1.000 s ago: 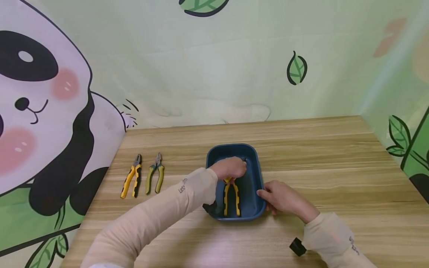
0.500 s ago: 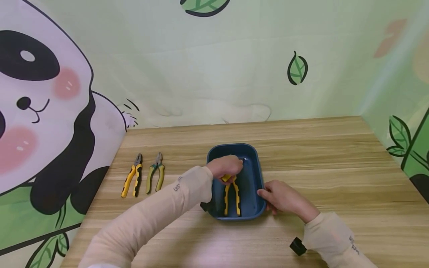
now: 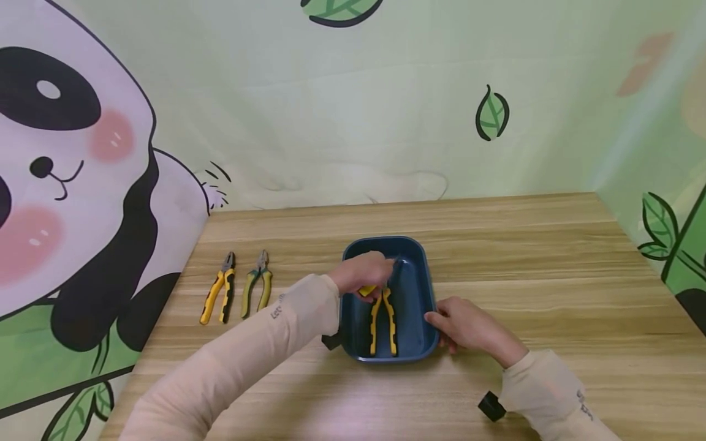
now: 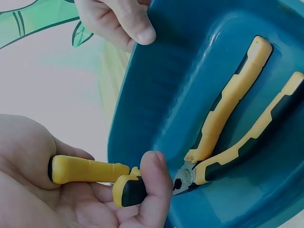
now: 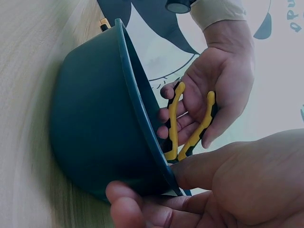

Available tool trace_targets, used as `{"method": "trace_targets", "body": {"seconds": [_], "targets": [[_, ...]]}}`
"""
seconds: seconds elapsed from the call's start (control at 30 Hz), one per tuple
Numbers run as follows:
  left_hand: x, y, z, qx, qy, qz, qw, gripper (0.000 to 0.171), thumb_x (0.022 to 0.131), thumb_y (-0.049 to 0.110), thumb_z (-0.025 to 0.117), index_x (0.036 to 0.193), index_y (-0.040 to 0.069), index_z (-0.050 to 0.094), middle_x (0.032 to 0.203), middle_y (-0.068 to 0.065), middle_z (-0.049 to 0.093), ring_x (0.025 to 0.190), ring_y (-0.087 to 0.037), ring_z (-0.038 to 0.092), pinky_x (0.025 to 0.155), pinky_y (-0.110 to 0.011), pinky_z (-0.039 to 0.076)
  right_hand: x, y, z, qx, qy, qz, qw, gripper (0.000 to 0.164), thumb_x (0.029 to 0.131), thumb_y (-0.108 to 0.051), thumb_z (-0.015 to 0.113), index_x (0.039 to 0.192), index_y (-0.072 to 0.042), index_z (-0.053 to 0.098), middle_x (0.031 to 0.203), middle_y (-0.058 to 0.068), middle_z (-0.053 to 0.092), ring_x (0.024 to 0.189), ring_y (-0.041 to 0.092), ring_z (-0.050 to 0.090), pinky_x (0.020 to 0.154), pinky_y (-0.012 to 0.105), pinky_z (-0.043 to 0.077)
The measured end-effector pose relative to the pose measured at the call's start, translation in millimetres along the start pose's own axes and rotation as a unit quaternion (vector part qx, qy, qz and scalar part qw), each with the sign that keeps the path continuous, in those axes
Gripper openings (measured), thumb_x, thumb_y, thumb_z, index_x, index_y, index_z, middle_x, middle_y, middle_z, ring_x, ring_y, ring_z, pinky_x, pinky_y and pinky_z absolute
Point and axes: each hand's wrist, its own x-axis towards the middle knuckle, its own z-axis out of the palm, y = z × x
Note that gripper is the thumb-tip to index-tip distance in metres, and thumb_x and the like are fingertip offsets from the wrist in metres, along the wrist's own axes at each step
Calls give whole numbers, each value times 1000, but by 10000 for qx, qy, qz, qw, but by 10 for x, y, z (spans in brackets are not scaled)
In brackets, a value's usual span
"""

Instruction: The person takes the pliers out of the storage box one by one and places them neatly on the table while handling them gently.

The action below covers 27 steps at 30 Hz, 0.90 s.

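Observation:
My left hand point(image 3: 361, 271) is over the left half of a blue bin point(image 3: 412, 318). It holds combination pliers point(image 4: 88, 169) with yellow and black handles, the fingers curled about them. Their jaws are mostly hidden in the head view. A second pair of yellow-and-black pliers point(image 3: 392, 324) lies in the bin, handles spread toward me. In the left wrist view, its metal head shows just past the left fingertips. My right hand point(image 3: 469, 321) pinches the bin's right rim, thumb on the edge and fingers outside, as the right wrist view point(image 5: 237, 178) also shows.
On the wooden table point(image 3: 524, 257), left of the bin, lie yellow-and-black pliers point(image 3: 225, 296) and olive-green pliers point(image 3: 257, 291), side by side. A small black block point(image 3: 491, 406) is by the right wrist. A printed panda backdrop point(image 3: 342, 122) stands behind the table.
My left hand has shifted left and slightly away inside the bin, still holding the pliers. More of the lying pair's upper handles shows. My right hand and the bin have stayed put.

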Motion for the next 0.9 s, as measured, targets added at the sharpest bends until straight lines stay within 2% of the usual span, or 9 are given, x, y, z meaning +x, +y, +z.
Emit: {"method": "trace_targets", "body": {"seconds": [0.03,0.17,0.27,0.37,0.63,0.9], "targets": [[-10,-1,-4,-18,18,11,10000,52,114,27,33,110,-13,66,60,-6,48,51,-19,51,51,-26,51,0,1,-1,15,1,-2,10000,25,106,-13,55,86,-3,65,64,3,62,48,15,58,49,30,44],[-30,-11,-11,-134,91,132,9998,50,114,26,37,87,-5,66,60,-5,47,52,-18,51,50,-27,51,-3,3,-1,33,-16,36,10000,26,107,-14,55,85,-3,65,64,4,62,48,14,58,49,30,44],[-56,-7,-17,-192,130,258,9994,52,113,25,39,69,3,55,59,-5,47,51,-18,50,50,-27,51,-6,5,-2,38,-30,53,10000,27,107,-15,55,84,-4,63,65,3,62,48,14,58,49,29,43],[-96,9,-35,-199,116,292,9993,56,113,26,39,62,7,49,59,-5,48,50,-18,51,50,-26,50,-8,4,-4,46,-43,44,10000,27,107,-15,55,84,-4,63,65,4,62,48,14,57,49,29,43],[-156,37,-83,-219,40,404,9989,55,113,24,36,63,6,50,57,-4,47,49,-17,49,50,-25,49,-8,-12,-8,73,-74,51,9999,26,107,-15,55,85,-3,64,65,4,62,48,14,57,48,28,42],[-247,87,-154,-345,25,494,9982,48,113,22,37,73,2,53,61,-5,50,47,-16,49,48,-24,46,-5,-7,-7,128,-95,95,9998,26,107,-14,55,86,-3,64,66,4,62,48,14,56,49,28,42]]}}
